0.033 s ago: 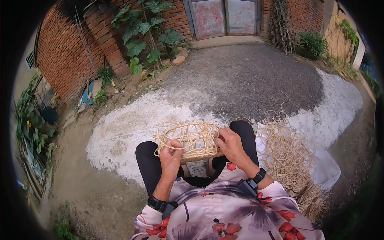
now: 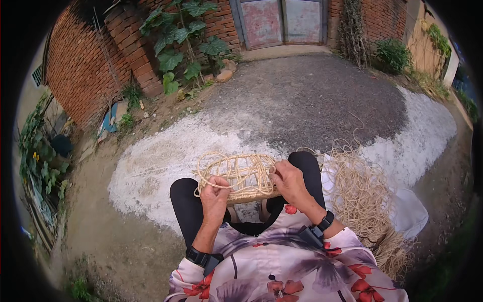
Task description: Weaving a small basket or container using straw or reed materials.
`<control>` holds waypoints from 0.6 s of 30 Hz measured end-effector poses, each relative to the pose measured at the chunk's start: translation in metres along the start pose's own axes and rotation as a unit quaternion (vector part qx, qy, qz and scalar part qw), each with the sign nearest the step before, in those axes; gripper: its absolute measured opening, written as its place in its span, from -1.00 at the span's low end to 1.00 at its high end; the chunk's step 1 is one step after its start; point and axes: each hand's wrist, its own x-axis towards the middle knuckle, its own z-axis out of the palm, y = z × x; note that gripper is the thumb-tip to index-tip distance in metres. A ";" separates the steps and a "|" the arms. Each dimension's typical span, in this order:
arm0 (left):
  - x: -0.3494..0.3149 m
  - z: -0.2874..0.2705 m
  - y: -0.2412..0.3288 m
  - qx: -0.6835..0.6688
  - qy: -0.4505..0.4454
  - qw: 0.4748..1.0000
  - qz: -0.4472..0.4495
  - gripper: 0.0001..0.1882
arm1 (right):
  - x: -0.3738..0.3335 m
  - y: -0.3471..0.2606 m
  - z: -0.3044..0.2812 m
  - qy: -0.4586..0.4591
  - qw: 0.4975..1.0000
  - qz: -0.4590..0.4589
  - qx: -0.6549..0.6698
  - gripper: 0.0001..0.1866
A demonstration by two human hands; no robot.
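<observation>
An open weave of pale straw-coloured cord, oblong with a rounded outline, lies over my lap between my knees. It seems to sit on a wooden-looking base whose edge shows along the near side. At its left end, my left hand is closed in a pinch on a strand of cord; a loose loop bows out beyond that hand. My right hand grips the weave's right end, thumb and fingers pressed together there. Exactly what its fingertips hold is partly hidden.
A large tangled heap of the same cord lies by my right knee, partly on a white sack. Pale powdery ground and dark paving stretch ahead. Farther off stand a brick wall, leafy plants and a double door.
</observation>
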 end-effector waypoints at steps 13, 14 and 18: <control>-0.004 0.007 0.001 0.112 0.005 0.993 0.027 -0.93 | 0.004 0.005 0.008 -0.093 0.928 0.215 0.289 -0.96; -0.004 0.008 -0.001 0.088 0.002 0.996 0.033 -0.93 | 0.003 0.004 0.009 -0.094 0.928 0.215 0.289 -0.96; -0.007 0.012 0.003 0.071 -0.002 0.997 0.022 -0.93 | -0.002 0.000 0.012 -0.050 0.985 0.138 0.090 -0.93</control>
